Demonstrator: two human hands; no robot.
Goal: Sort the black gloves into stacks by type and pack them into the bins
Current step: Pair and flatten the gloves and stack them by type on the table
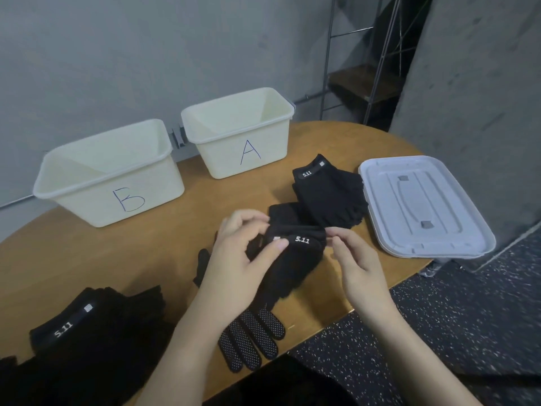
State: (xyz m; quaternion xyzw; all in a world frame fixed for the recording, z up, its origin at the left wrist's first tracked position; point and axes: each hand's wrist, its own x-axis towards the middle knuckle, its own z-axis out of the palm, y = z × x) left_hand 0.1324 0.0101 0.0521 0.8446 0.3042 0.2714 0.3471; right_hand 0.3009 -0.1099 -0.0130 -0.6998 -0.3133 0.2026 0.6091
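Above table, both hands (246, 247) pinching glove (292, 259)

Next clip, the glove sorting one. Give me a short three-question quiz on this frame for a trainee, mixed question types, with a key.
1. True or false: bin A and bin B both already hold gloves.
2. Multiple choice: the grey lid lies (a) inside bin A, (b) on the table's right side, beside a glove stack, (c) on the floor.
3. Fill in: both hands, left and right, pinch the cuff of a glove whose label reads ____.

Key
1. False: no gloves show inside either bin.
2. b
3. 5.11
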